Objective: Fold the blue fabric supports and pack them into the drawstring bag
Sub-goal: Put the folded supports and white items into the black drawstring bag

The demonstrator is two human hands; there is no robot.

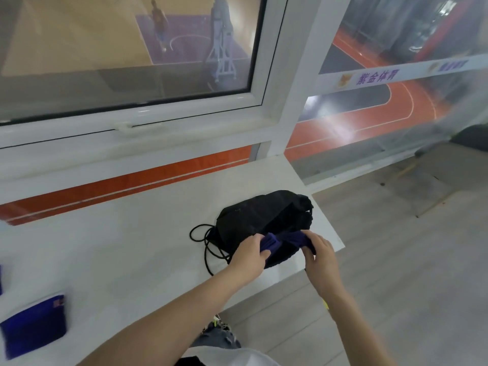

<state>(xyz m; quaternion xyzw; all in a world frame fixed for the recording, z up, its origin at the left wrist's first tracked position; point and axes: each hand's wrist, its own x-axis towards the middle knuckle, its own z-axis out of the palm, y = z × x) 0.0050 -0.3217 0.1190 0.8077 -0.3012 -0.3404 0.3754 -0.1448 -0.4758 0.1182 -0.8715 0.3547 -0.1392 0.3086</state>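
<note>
Presently: both hands, left (248,256) and right (320,253), fingers pinching blue support (284,240) over black bag (264,217) | second support (34,324) waits on tabletop (126,233) | advice: fold tight, open bag mouth first.

White ledge (132,233) under the window, running left to right. On it, directly beyond the two hands: black drawstring bag (264,215), slumped near the ledge's right end, its black cords (203,241) looped on the surface just left of the left hand. Far left of both hands, near the ledge's front edge: a folded blue fabric support (34,326), lying flat.
</note>
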